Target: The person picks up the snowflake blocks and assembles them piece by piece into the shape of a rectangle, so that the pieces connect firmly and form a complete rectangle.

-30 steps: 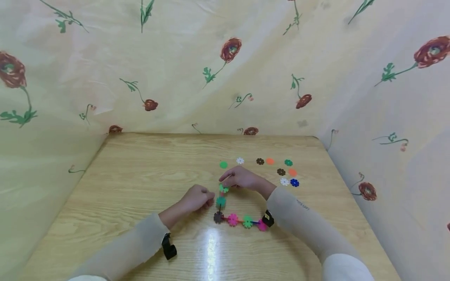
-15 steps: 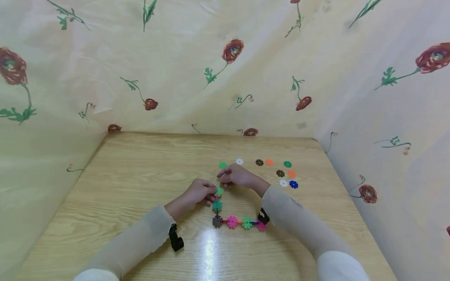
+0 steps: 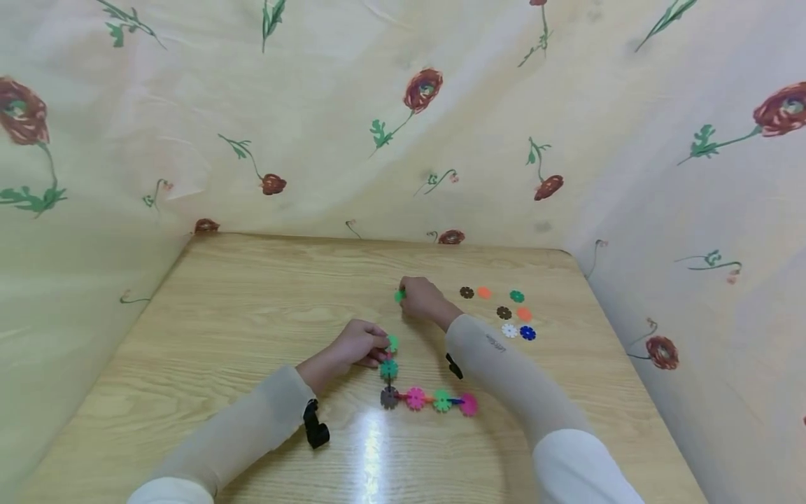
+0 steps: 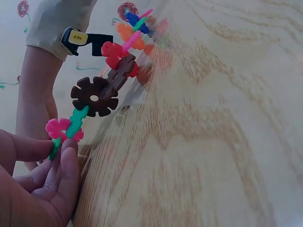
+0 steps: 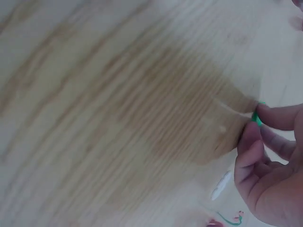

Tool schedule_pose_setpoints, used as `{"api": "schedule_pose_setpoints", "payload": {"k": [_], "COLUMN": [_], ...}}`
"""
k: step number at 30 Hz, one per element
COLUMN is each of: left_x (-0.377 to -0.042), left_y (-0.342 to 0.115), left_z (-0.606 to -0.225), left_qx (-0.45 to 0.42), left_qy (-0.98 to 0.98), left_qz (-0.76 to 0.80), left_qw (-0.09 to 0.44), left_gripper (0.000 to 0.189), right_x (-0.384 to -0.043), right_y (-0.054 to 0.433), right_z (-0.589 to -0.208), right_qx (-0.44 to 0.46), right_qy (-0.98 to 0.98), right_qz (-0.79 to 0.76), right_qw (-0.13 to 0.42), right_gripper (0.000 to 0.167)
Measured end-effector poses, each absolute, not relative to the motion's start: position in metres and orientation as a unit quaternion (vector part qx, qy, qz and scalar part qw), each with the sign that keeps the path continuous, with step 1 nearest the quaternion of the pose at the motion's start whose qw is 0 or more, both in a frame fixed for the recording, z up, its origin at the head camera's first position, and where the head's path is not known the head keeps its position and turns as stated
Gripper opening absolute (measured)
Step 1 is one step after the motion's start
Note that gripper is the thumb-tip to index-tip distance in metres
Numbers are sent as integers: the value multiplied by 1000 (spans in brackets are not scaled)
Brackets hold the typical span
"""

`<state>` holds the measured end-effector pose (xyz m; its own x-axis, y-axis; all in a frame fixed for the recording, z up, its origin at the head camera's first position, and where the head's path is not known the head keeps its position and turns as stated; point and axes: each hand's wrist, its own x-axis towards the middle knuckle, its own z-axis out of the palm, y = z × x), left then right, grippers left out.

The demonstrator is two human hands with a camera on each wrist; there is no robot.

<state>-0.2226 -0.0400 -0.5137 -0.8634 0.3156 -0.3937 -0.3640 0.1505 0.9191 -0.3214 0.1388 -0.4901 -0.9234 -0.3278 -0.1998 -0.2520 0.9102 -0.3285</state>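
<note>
In the head view, an L-shaped chain of interlocking flower-shaped plastic discs (image 3: 415, 399) lies on the table. My left hand (image 3: 355, 343) pinches the light green disc (image 4: 55, 149) at the chain's far end between thumb and fingers. Beside it in the left wrist view are a pink disc (image 4: 57, 126) and a dark brown disc (image 4: 83, 100). Farther back, my right hand (image 3: 425, 299) pinches a loose green disc (image 5: 257, 115) by its edge, apart from the chain. A white disc (image 5: 221, 185) lies near the right hand in the right wrist view, hidden by that hand in the head view.
Several loose discs lie at the back right of the wooden table (image 3: 264, 301): among them a brown disc (image 3: 467, 292), an orange disc (image 3: 524, 314) and a blue disc (image 3: 527, 333). A flowered cloth (image 3: 340, 140) hangs round the back and sides.
My left hand has moved to the chain's far end and grips its green disc. My right hand has let go of the chain, moved back and taken hold of the loose green disc.
</note>
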Motion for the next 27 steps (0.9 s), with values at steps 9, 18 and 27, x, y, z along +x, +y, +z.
{"api": "schedule_pose_setpoints", "payload": {"k": [9,18,27], "left_x": [-222,-226,-227], "left_y": [-37,-36,-36], "left_z": [-510,-510,-516], "left_qx": [-30,-45,-53], "left_qy": [720,725,710], "left_qz": [643,638,657], "left_qw": [259,255,250], "left_gripper": [11,13,14], "right_x": [-304,-262,-241], "right_y": [161,173,175], "right_z": [-490,-492,-497], "right_qx": [-176,-210,-207], "right_qy": [929,898,907], "right_qz": [-279,-351,-339], "right_qw": [167,164,138], "right_gripper": [12,6,8]}}
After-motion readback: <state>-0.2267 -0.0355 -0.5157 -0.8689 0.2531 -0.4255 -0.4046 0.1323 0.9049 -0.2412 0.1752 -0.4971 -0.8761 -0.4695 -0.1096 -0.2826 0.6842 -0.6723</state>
